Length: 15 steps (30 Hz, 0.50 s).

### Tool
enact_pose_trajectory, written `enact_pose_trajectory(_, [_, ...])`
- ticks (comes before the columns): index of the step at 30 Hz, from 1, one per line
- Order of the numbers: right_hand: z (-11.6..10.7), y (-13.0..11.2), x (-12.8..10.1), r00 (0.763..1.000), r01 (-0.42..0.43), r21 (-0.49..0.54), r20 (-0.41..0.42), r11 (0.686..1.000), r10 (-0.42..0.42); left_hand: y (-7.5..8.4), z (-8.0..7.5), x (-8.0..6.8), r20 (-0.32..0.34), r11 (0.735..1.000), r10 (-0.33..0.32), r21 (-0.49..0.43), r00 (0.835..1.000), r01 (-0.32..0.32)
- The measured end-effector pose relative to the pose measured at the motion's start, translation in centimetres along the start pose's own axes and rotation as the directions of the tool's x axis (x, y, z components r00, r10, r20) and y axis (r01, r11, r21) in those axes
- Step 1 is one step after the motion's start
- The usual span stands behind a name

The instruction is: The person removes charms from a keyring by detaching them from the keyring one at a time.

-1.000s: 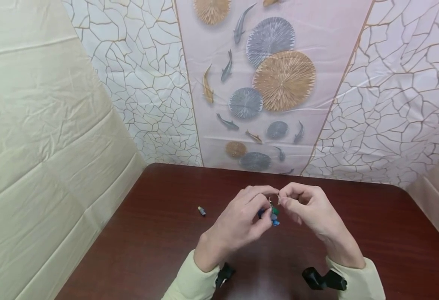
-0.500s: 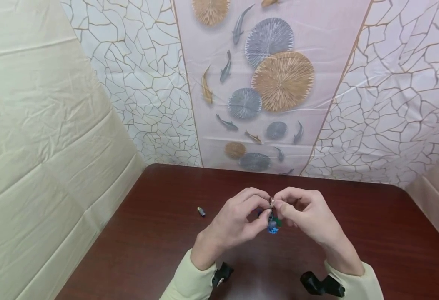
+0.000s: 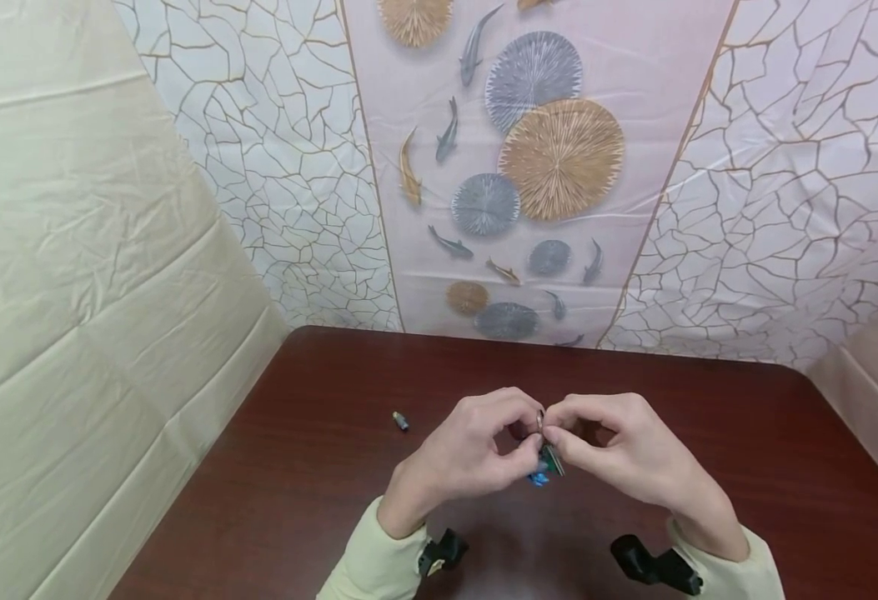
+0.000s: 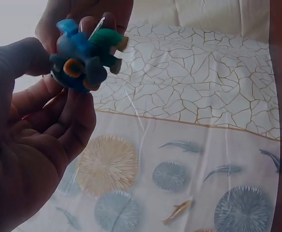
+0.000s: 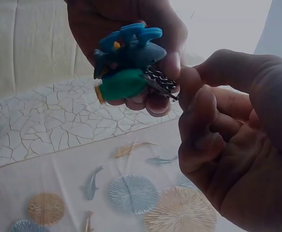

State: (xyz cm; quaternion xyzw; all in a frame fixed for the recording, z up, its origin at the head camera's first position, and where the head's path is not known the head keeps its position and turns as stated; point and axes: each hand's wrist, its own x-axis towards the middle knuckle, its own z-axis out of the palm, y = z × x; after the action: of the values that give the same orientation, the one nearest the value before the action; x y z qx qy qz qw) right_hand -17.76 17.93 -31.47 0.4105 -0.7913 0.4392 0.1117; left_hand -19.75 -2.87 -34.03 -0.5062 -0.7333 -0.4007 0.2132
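A small cluster of charms (image 3: 542, 467) on a metal ring (image 3: 539, 419) is held between the two hands, raised above the table (image 3: 296, 467) at the middle of its near half. The left hand (image 3: 476, 454) and the right hand (image 3: 626, 454) are brought together, fingertips nearly touching, each pinching at the ring from its own side. The ring stands at the meeting point of the fingertips, and the charms hang directly below it, so the long axis of the whole piece runs downward from the pinch toward the table. Neither hand is nearer than the other; the piece lies midway between them.

In the left wrist view the charms (image 4: 85, 53) are seen as blue and green rubbery figures with orange spots, resting against the left fingers (image 4: 78, 116). In the right wrist view a short chain (image 5: 159, 79) is seen joining the charms (image 5: 126, 60) to the pinch of the right thumb and forefinger.

One loose small piece (image 3: 400, 420) lies on the table well apart to the left of the left hand. Whether the ring is sprung open cannot be told.
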Motion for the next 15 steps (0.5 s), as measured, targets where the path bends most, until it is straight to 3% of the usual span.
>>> enact_pose_trajectory(8, [0.62, -0.07, 0.17, 0.999, -0.04, 0.073, -0.001, 0.997, 0.04, 0.3, -0.44, -0.24, 0.023, 0.999, -0.049, 0.021, 0.999, 0.048])
enact_pose_trajectory(15, [0.92, 0.46, 0.46, 0.997, -0.041, 0.104, -0.065, 0.994, 0.048, 0.1, -0.88, -0.27, 0.042, 0.998, -0.008, 0.063, 0.999, 0.005])
